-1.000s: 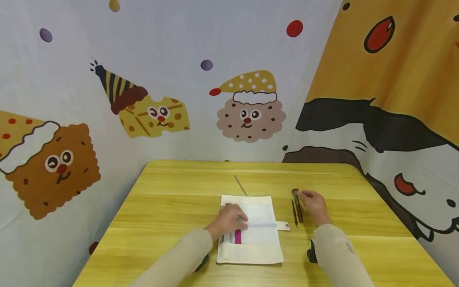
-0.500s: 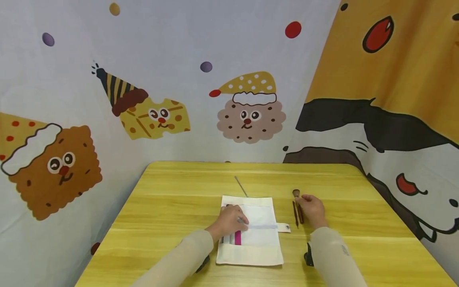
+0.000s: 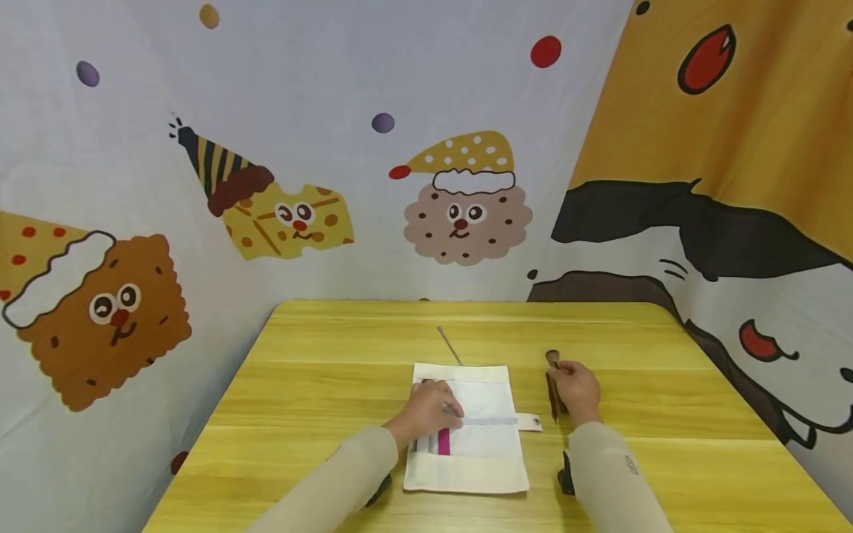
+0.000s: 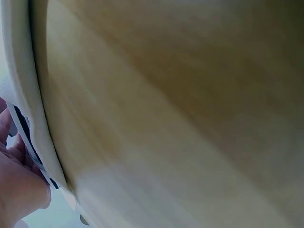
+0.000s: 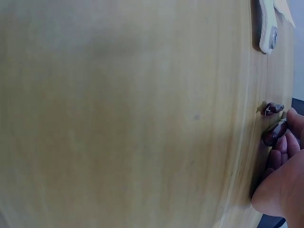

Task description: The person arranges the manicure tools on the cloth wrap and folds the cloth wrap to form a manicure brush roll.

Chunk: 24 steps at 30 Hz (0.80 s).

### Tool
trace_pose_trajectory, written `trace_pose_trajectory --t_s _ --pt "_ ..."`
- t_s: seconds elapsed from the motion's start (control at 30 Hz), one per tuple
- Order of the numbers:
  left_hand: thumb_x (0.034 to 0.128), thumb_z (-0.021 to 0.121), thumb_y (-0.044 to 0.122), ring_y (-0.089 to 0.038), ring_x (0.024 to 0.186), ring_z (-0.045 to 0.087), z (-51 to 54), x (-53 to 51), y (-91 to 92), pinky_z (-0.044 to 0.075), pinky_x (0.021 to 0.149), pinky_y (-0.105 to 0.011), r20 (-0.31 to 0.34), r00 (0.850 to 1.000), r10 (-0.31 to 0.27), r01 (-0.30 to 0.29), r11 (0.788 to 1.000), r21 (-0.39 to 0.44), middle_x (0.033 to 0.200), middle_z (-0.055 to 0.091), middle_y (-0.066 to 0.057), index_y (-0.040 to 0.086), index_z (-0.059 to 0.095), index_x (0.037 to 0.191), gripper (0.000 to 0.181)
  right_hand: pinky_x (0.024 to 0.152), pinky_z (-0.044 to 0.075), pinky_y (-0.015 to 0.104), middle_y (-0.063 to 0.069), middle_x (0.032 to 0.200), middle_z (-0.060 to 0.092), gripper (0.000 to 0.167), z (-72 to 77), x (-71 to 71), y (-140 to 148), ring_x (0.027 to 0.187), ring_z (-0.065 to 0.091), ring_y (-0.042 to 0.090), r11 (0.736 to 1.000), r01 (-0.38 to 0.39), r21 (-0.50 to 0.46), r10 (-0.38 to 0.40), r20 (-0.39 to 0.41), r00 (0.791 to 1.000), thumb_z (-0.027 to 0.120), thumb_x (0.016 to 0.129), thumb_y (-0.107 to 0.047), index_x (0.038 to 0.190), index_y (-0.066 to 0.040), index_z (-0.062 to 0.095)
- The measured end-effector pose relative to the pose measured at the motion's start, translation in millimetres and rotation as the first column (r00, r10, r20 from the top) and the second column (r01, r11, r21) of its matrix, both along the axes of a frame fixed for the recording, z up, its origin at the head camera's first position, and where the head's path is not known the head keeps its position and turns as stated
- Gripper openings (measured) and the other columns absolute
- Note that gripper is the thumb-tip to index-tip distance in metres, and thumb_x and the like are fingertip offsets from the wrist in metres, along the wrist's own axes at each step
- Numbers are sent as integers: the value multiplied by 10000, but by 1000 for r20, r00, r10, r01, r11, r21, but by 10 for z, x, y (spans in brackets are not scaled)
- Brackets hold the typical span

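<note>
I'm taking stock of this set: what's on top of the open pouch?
The left hand is over the left part of the pouch; a magenta strip and a pale band show beside it. What lies under the hand is covered, so I can't tell.

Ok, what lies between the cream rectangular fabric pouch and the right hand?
In the head view, past the pouch: its cream strap, bare yellow wooden table, a slim brown stick, then the brown-handled brush the right hand pinches.
</note>
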State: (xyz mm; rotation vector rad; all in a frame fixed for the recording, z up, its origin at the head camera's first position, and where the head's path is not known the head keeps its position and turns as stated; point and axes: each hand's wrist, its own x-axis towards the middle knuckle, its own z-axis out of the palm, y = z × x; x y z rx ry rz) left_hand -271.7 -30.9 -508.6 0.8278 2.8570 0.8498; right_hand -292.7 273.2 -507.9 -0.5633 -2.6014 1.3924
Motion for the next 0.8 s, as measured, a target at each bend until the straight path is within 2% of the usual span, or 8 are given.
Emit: trace_pose_trajectory --t_s 0.17,0.33,0.5,0.7,0.8 --pt "788 846 246 -92 923 497 20 17 -2 325 863 -378 3 1000 -1 1 1000 2 872 547 143 231 793 800 56 935 449 546 278 1320 546 485 21 16 -19 1162 528 446 1000 -5 10 4 16 1000 582 1002 -258 1365 59 527" --pt "794 840 245 -89 921 497 44 28 2 323 871 -384 8 1000 -4 4 1000 8 869 547 142 228 791 803 52 952 437 557 276 1348 539 471 27 -3 -1 1186 517 457 998 -7 61 5 35 999 577 1000 -253 1356 53 545" --pt "797 838 240 -79 915 494 32 19 11 321 887 -393 18 1000 6 -6 1000 6 860 540 149 235 787 791 52 923 452 559 266 1344 552 448 56 -37 3 1166 536 452 997 -20 77 16 52 999 553 1003 -257 1345 32 573" --pt "798 837 240 -75 908 488 30 20 16 319 885 -386 22 1000 11 -11 1000 0 846 534 155 234 784 785 54 860 475 517 266 1288 593 404 85 -75 -17 1102 575 431 998 -8 65 7 17 1000 502 1012 -224 1304 32 612" --pt "795 839 230 -78 908 488 41 28 13 319 884 -389 19 1000 9 -9 1000 7 841 538 152 229 783 781 57 860 467 494 264 1276 598 395 86 -108 -25 1101 570 407 1000 11 29 -11 -13 1000 501 1016 -227 1290 32 620"
